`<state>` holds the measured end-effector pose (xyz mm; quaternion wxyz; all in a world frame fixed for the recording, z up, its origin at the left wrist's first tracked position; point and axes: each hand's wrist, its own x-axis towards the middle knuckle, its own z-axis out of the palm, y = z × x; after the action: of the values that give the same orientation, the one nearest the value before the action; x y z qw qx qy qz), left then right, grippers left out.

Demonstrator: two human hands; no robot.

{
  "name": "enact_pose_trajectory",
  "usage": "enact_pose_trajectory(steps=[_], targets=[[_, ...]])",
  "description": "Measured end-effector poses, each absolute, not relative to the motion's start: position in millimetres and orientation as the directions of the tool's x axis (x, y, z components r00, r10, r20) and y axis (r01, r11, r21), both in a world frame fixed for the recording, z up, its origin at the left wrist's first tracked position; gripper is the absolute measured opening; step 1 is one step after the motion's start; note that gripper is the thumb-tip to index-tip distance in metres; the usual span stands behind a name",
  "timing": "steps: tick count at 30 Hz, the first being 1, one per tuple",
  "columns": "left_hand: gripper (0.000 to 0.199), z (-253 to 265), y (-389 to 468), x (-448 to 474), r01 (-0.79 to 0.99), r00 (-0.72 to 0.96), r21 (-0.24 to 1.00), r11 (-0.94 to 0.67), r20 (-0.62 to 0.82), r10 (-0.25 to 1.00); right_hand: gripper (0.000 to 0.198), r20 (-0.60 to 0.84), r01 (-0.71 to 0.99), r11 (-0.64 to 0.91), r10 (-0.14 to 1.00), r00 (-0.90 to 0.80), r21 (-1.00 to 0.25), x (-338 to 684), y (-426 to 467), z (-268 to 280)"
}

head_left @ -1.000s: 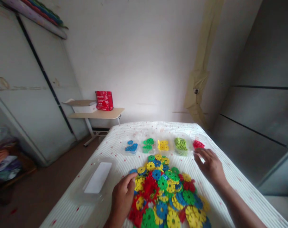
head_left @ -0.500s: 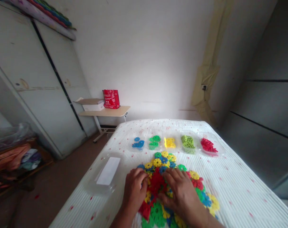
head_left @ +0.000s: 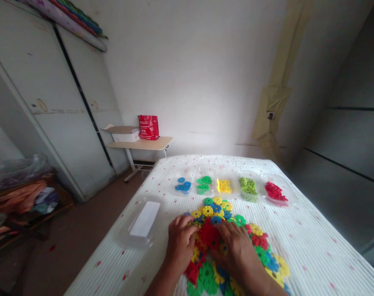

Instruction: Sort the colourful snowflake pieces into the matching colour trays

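Flower-shaped plastic interlocking discs [head_left: 207,211] lie in a loose pile of blue, green, yellow and red at the near part of the table. On the pile's left side is my left hand [head_left: 181,238], its fingers curled down onto the pieces; what they hold is hidden. From the right, my right hand [head_left: 238,248] curves over the middle, fingers bent around red discs [head_left: 207,233]. These red discs are bunched between both hands. More green discs [head_left: 207,275] spread below them toward me.
Clear trays hold blue discs [head_left: 183,187], green discs [head_left: 204,181], yellow discs [head_left: 224,186], light green pieces [head_left: 248,186] and red pieces [head_left: 275,191] across the table. A clear lid [head_left: 125,238] with a white paper [head_left: 145,218] lies left. Behind stands a small desk [head_left: 149,144] with a red bag [head_left: 149,127].
The view has shifted slightly, so everything sits a little further right. Both hands stay on the pile around the red discs, with only small finger movements.
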<state>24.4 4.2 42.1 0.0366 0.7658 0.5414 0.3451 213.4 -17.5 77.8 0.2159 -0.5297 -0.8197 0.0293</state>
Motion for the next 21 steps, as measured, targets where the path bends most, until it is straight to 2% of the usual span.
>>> enact_pose_trajectory(steps=[4,8,14,21], targets=[[0.032,44.6,2.9,26.6,0.792,0.185,0.448,-0.415,0.473,0.862,0.038,0.297,0.852,0.420,0.895,-0.332,-0.312,220.3,-15.0,78.1],[0.033,45.1,2.4,28.1,0.782,0.199,0.459,-0.422,0.458,0.867,0.038,0.341,0.864,0.410,0.889,-0.306,-0.292,220.5,-13.6,75.6],[0.032,43.9,2.9,28.8,0.791,0.169,0.464,-0.399,0.461,0.871,0.040,0.412,0.826,0.493,0.836,-0.362,-0.275,217.7,-7.9,76.9],[0.034,45.9,1.6,29.9,0.784,0.173,0.469,-0.406,0.463,0.869,0.041,0.324,0.787,0.536,0.836,-0.444,-0.305,216.9,-1.2,85.3]])
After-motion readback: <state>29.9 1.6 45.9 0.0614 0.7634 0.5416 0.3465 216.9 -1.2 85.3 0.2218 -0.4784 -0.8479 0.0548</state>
